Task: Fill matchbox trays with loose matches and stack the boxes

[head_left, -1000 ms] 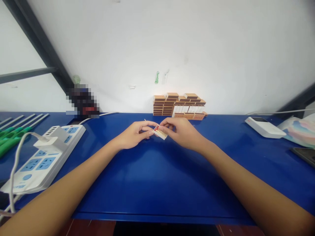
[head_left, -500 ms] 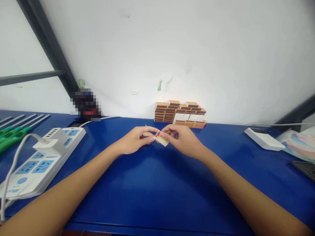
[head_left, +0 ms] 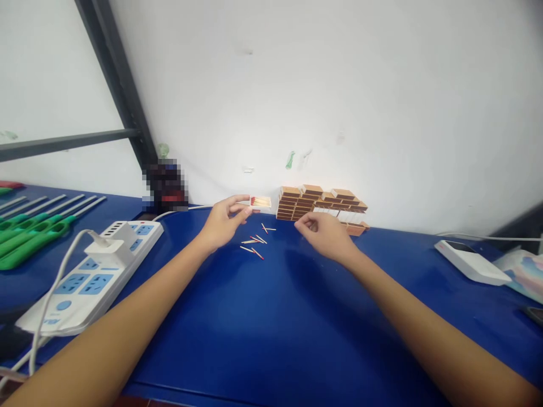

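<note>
Between thumb and fingers my left hand (head_left: 225,221) grips a small white matchbox tray (head_left: 261,202), its open side toward me, with red-headed matches inside. Several loose matches (head_left: 255,239) lie scattered on the blue table below it. My right hand (head_left: 326,233) is apart from the tray, in front of the stacked matchboxes; its fingers are curled, thumb and forefinger together, and whatever may be between them is too small to make out. The stack of matchboxes (head_left: 297,203) stands against the wall, with brown boxes and some white pieces.
On the left, a white power strip (head_left: 85,288) with a plugged-in charger and cable rests beside green-handled tools (head_left: 38,237). A white device (head_left: 470,263) and a colourful plastic packet (head_left: 524,271) are at the right. The blue table (head_left: 254,328) meets a white wall.
My hands have moved apart, the left one keeping the tray and lifting it away, the right one off it. Loose matches now show on the table. The view has shifted slightly left.
</note>
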Tool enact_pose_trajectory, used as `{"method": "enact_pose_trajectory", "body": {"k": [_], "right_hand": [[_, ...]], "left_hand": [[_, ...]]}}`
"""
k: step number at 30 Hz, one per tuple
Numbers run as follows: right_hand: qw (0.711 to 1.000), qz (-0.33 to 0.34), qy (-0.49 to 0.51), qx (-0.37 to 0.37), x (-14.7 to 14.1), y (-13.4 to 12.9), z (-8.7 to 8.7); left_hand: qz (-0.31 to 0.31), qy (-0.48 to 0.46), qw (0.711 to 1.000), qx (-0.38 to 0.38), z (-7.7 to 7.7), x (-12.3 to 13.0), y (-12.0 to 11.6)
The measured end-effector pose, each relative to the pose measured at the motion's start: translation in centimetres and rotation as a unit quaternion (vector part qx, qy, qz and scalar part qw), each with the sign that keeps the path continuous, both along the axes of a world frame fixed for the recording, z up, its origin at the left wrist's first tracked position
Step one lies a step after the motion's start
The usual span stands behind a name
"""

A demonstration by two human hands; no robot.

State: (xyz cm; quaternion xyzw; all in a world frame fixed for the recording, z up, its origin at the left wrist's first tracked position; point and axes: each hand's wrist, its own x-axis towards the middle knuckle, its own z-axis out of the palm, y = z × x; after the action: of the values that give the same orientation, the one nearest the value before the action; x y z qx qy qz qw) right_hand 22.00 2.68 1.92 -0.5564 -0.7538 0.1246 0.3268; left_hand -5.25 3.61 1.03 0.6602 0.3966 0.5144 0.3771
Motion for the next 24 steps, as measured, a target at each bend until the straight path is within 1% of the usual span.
{"method": "enact_pose_trajectory", "body": {"k": [3,6,8,10,15,17,24], "right_hand": [[0.998,0.032,-0.041,-0.047,-2.5,2.5,0.0],[0.991,0.036,-0.108,-0.073,-4.9,4.6,0.5],[0.978,0.049,-0.165,-0.121,-5.9,5.5,0.7],[0.966,0.065,-0.197,-0.155,-6.4,5.8,0.7],[0.966,0.065,-0.203,-0.148,-6.5,5.4,-0.2],[0.966,0.067,-0.201,-0.149,-6.3,5.3,-0.3],[0.972,0.072,-0.201,-0.096,-6.4,6.3,0.5]], "left_hand": [[0.039,-0.027,0.999,-0.003,-0.4,-0.5,0.6],[0.056,-0.038,0.998,-0.007,-0.9,-0.6,0.9],[0.063,-0.044,0.997,-0.008,-1.2,-0.6,1.0],[0.068,-0.047,0.997,-0.012,-1.4,-0.6,1.1],[0.062,-0.044,0.997,-0.015,-1.5,-0.4,1.0],[0.064,-0.035,0.997,-0.015,-1.4,-0.4,0.9],[0.055,-0.015,0.998,-0.015,-1.4,-0.1,0.6]]}}
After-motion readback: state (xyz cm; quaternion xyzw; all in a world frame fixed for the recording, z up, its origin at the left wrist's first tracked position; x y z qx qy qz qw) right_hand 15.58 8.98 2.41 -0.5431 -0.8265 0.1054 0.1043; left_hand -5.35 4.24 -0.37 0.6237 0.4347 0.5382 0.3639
